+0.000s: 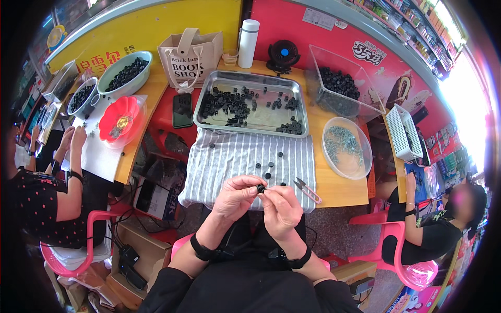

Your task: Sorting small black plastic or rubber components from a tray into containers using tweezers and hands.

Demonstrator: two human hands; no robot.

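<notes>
In front of me, over the near edge of a grey-and-white striped cloth [222,169], both hands meet at one small round black plastic part [260,188]. My left hand [233,199] pinches it between thumb and index finger. From the other side, the fingertips of my right hand [282,213] close on it too; they hide much of the part. Several loose parts of the same kind, such as one black piece [280,154], lie on the cloth just beyond my fingers. Thread snips [308,191] with pinkish handles rest to the right of my right hand.
Beyond the cloth stands a metal tray [250,130] with many black parts. To its right are a clear bin [318,96] of black parts and a round tub [325,151] of small metal pieces. A phone [182,110] lies left. People sit at both sides.
</notes>
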